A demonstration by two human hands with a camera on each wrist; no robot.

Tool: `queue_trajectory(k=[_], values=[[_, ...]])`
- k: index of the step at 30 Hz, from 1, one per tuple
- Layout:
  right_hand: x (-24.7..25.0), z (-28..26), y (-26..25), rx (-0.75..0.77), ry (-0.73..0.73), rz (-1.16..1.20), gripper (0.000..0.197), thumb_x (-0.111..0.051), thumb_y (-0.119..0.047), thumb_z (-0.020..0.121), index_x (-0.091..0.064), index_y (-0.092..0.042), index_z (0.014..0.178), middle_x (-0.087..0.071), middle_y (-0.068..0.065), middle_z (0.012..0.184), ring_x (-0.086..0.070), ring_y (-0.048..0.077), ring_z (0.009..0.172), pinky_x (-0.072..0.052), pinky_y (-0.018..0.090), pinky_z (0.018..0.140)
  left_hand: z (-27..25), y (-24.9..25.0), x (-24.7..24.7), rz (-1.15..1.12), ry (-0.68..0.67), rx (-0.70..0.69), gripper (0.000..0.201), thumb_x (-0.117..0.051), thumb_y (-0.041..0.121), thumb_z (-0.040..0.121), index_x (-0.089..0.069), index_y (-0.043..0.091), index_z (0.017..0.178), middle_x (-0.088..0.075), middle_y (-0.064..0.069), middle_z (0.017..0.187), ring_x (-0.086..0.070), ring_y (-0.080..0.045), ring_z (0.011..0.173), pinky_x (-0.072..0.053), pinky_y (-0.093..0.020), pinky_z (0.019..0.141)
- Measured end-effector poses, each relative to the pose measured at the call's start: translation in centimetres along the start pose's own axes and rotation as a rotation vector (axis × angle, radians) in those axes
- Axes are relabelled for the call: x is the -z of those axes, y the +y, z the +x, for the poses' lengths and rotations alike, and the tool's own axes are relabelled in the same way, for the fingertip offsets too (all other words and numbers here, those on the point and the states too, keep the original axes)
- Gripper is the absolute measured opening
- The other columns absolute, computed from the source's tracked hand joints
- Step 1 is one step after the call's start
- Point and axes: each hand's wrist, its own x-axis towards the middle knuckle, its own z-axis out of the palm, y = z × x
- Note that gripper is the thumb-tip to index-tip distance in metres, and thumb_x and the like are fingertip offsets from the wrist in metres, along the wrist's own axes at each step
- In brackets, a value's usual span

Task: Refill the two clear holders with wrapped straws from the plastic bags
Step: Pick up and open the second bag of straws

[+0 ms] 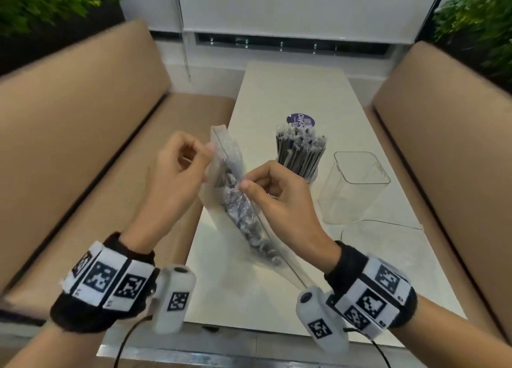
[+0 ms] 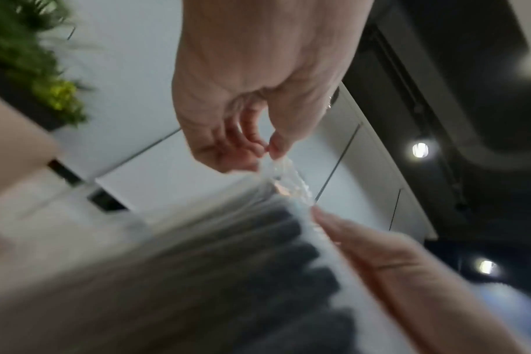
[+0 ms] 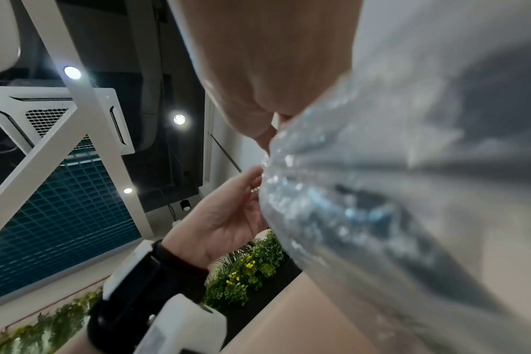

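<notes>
both hands hold a clear plastic bag of dark wrapped straws [image 1: 241,209] above the white tabletop [image 1: 293,96], mouth end up at 12 o'clock. left hand [image 1: 177,171] pinches one lip of the mouth, right hand [image 1: 279,193] pinches the opposite lip; each grip is closed on film, looks set to pull the mouth apart. round clear holder packed with wrapped straws [image 1: 300,153] stands at 1 o'clock of the bag. square clear empty holder [image 1: 357,187] sits just beside it at 3 o'clock, likely the next target. film is slippery, a pinch could slip.
</notes>
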Motion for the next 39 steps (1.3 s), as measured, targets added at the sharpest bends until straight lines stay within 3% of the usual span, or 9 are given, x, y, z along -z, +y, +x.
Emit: queue_trajectory(k=[3, 10, 15, 19, 24, 28, 31, 34, 39], values=[[-0.2, 0.0, -0.3, -0.042, -0.060, 0.079, 0.010, -0.067, -0.010, 0.091, -0.064, -0.006, 0.082, -0.064, 0.006, 0.071, -0.059, 0.016, 0.066, -0.054, 0.035, 0.065, -1.5, 1.9, -0.5, -0.304, -0.068, 0.189, 0.038, -0.057, 0.044, 0.088, -0.053, 0.011, 0.071, -0.056, -0.003, 0.058, -0.056, -0.009, 0.047, -0.049, -0.020, 0.047], [0.1, 0.8, -1.4, -0.133, -0.271, 0.126, 0.014, -0.056, -0.006, 0.097, -0.059, 0.001, 0.086, -0.070, 0.000, 0.072, -0.067, 0.010, 0.064, -0.059, 0.031, 0.061, -1.4, 2.2, 0.5, -0.075, -0.197, 0.164, 0.049, -0.082, 0.050, 0.059, -0.065, 0.008, 0.078, -0.070, -0.016, 0.075, -0.067, -0.021, 0.060, -0.059, -0.037, 0.064], [0.4, 1.8, -2.9, -0.233, -0.324, 0.155, 0.015, -0.055, -0.001, 0.097, -0.059, 0.009, 0.087, -0.065, 0.019, 0.073, -0.066, 0.019, 0.055, -0.061, 0.031, 0.055, -1.7, 3.2, 0.7, -0.095, -0.182, 0.123, 0.005, -0.074, 0.016, 0.082, -0.076, 0.012, 0.084, -0.076, -0.007, 0.077, -0.070, -0.009, 0.067, -0.060, -0.022, 0.067], [-0.3, 2.3, -3.7, -0.293, -0.278, 0.091, 0.018, -0.058, 0.000, 0.091, -0.057, 0.000, 0.073, -0.061, 0.016, 0.057, -0.058, 0.018, 0.039, -0.047, 0.022, 0.038, -2.2, 3.5, 0.2, -0.077, -0.181, 0.104, 0.019, -0.062, 0.000, 0.089, -0.078, 0.011, 0.087, -0.076, -0.015, 0.080, -0.072, -0.011, 0.070, -0.061, -0.023, 0.072], [-0.8, 1.9, -4.0, -0.130, -0.108, -0.284, 0.020, -0.061, -0.009, 0.081, -0.057, 0.001, 0.064, -0.062, 0.014, 0.045, -0.051, 0.015, 0.029, -0.038, 0.015, 0.036, -2.5, 4.7, -0.1, 0.155, -0.174, -0.012, 0.019, -0.057, -0.002, 0.088, -0.072, 0.009, 0.087, -0.076, -0.001, 0.069, -0.071, -0.001, 0.061, -0.045, -0.001, 0.053], [0.1, 1.7, -4.2, -0.064, -0.044, -0.355, 0.020, -0.062, -0.012, 0.079, -0.058, 0.004, 0.067, -0.065, 0.016, 0.049, -0.062, 0.028, 0.041, -0.048, 0.026, 0.040, -2.9, 4.8, -0.4, 0.246, -0.156, -0.154, 0.023, -0.052, -0.001, 0.086, -0.048, 0.019, 0.096, -0.071, -0.007, 0.059, -0.070, -0.012, 0.055, -0.051, -0.019, 0.052], [2.7, 1.8, -3.8, -0.067, 0.090, -0.356, 0.019, -0.062, -0.006, 0.076, -0.052, 0.007, 0.067, -0.061, 0.019, 0.048, -0.059, 0.017, 0.035, -0.048, 0.036, 0.043, -2.2, 3.1, 1.1, 0.426, -0.064, -0.249, 0.011, -0.043, 0.012, 0.082, -0.049, 0.020, 0.086, -0.067, -0.007, 0.061, -0.068, -0.031, 0.062, -0.049, -0.034, 0.062], [3.8, 1.7, -3.4, -0.105, 0.070, -0.387, 0.016, -0.061, -0.010, 0.079, -0.055, 0.003, 0.072, -0.063, 0.014, 0.050, -0.058, 0.010, 0.036, -0.050, 0.036, 0.047, -1.9, 2.1, 1.1, 0.574, -0.117, -0.230, 0.030, -0.047, 0.000, 0.087, -0.071, 0.018, 0.091, -0.053, 0.000, 0.073, -0.055, -0.018, 0.066, -0.031, -0.017, 0.061], [1.6, 2.3, -1.8, -0.143, -0.096, -0.561, 0.029, -0.065, -0.027, 0.082, -0.050, -0.021, 0.105, -0.056, -0.004, 0.071, -0.056, 0.017, 0.067, -0.043, 0.034, 0.059, -2.1, 2.8, -1.4, 0.465, -0.231, -0.065, 0.031, -0.067, 0.013, 0.082, -0.069, 0.025, 0.111, -0.036, 0.012, 0.084, -0.047, -0.009, 0.076, -0.033, -0.003, 0.066]])
